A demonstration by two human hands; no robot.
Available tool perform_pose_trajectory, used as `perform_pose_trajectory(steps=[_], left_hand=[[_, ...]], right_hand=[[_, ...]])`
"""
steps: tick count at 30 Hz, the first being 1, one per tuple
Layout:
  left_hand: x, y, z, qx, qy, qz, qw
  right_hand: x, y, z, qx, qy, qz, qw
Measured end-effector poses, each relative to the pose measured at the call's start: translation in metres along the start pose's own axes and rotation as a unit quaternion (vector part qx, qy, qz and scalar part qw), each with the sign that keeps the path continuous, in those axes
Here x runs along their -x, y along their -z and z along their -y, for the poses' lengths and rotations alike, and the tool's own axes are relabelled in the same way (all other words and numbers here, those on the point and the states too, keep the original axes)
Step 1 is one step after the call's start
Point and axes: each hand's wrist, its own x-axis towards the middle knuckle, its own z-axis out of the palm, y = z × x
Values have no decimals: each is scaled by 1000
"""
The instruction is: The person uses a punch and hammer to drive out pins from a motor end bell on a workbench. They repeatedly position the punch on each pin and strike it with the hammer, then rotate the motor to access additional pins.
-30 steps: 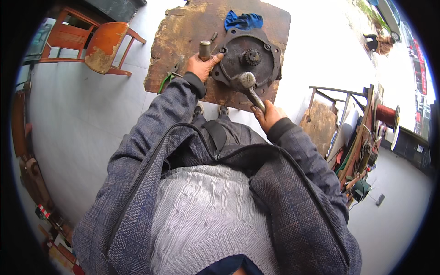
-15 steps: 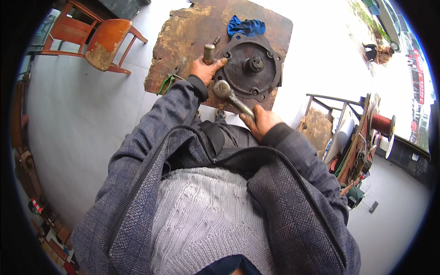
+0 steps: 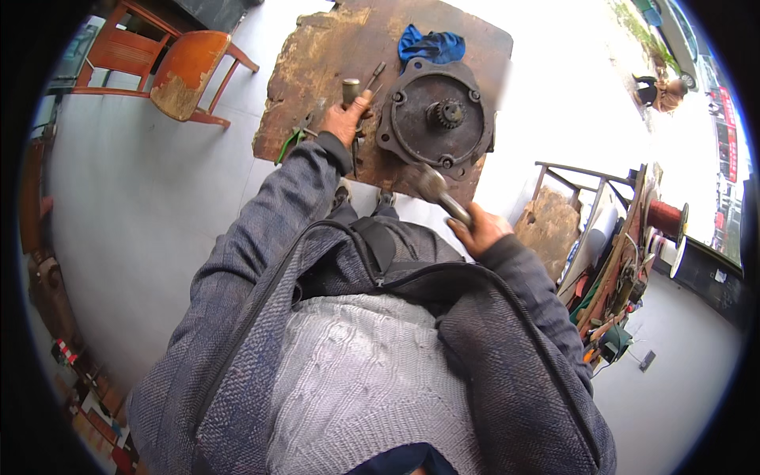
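On the worn wooden table point(image 3: 313, 51) lies a dark round metal cover point(image 3: 412, 131) with a toothed shaft point(image 3: 447, 114) standing up at its middle. My left hand point(image 3: 342, 123), to the left of the cover, is closed around an upright steel cylinder point(image 3: 351, 89) that looks like a long socket. Below and right of it, my right hand point(image 3: 484, 231) grips the handle of a ratchet wrench point(image 3: 453, 207). Its round head is smeared by motion near the cover's lower edge. Green-handled pliers point(image 3: 289, 146) lie by my left wrist.
Behind the cover rests a blue cloth point(image 3: 431, 46), and a thin metal tool point(image 3: 376, 74) lies beside it. An orange wooden chair point(image 3: 186, 75) stands at left. To the right are a metal-framed stool point(image 3: 546, 226) and a spool of copper-coloured wire point(image 3: 663, 218). A person is outside at far right.
My right hand has drawn the ratchet wrench right and toward me, away from my left hand. The left hand, with the steel cylinder, has shifted slightly left, off the cover's edge.
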Motion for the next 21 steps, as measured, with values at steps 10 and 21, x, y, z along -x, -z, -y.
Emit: perform_pose_trajectory(steps=[10,21], left_hand=[[-119,51,109,-494,114,-115,854],[-154,27,61,-616,-40,-54,785]], right_hand=[[153,-99,-150,46,-352,45,934],[230,-193,-212,22,-494,149,857]])
